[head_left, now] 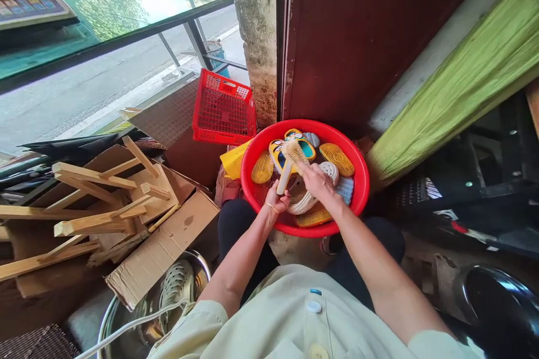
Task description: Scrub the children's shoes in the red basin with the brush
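A round red plastic basin [362, 190] sits on the floor straight ahead of the person's knees, packed with flat footwear: yellow ribbed soles, a white ribbed slipper [314, 193] and a yellow-and-blue patterned sandal [280, 154]. Both hands meet over its near-middle part.

The right hand [316, 180] lies further in, closed over the white slipper and pinning it. The slipper's long axis seems to run from lower left to upper right, though the hand hides much of it.

The left hand [277, 199], nearer the basin's near rim, is wrapped around the handle end of a pale wooden scrubbing brush [289, 164]. The brush's long axis runs up and slightly right from that hand, away from the body, its bristled head lying over the patterned sandal, just left of the right hand's fingers. Whether the bristles touch anything cannot be told.

To the left lie a red plastic crate [223, 109], cardboard boxes with wooden offcuts [96, 202], and a metal bowl [105, 325] holding a pale clog.
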`<state>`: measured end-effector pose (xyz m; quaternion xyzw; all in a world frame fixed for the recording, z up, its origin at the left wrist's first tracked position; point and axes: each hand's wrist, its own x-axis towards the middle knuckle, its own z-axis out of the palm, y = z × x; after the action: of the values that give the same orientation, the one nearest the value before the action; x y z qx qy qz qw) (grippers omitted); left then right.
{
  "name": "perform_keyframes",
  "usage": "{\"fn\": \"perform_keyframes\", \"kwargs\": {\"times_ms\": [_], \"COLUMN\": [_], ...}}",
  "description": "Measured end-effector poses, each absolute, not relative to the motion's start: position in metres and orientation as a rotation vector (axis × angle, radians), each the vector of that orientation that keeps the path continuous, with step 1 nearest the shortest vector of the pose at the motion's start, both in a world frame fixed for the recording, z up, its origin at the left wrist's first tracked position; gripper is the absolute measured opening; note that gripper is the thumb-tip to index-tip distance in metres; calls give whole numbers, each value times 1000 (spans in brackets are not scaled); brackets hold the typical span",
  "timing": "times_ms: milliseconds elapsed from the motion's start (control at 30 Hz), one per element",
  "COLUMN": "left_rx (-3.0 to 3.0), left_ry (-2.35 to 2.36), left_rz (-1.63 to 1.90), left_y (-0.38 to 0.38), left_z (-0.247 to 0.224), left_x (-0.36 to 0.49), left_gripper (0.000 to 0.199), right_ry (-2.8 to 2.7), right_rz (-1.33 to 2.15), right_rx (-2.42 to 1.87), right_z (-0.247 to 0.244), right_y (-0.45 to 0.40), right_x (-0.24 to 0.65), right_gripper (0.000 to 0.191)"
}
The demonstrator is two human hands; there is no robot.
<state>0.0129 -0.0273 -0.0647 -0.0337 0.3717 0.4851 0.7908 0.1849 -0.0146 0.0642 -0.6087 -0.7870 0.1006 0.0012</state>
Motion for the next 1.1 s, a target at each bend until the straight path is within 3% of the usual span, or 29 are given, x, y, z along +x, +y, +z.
{"fn": "perform_keyframes", "kwargs": {"times_ms": [300, 500, 700, 967, 1100], "left_rx": [-161, -200, -111, 158, 266], "left_ry": [867, 837, 727, 1067, 1348], "left_rz": [976, 929, 955, 1075, 1000], "left_y": [-27, -33, -36, -15, -12], "left_z": [-64, -53, -40, -31, -46], "left_x": [19, 13, 11, -1, -5], "left_gripper": [23, 44, 61, 36, 36], "right_ry": [-2696, -2304, -1950, -1171, -1092], "right_rz": [464, 330, 572, 1062, 1198], "right_rx": [-1778, -2064, -1716, -1797, -1768], "right_z": [50, 49, 22, -24, -42], "right_y": [-63, -2, -21, -55, -56], "right_x": [179, 209, 249, 308, 304], "right_gripper": [64, 61, 60, 80, 78]}}
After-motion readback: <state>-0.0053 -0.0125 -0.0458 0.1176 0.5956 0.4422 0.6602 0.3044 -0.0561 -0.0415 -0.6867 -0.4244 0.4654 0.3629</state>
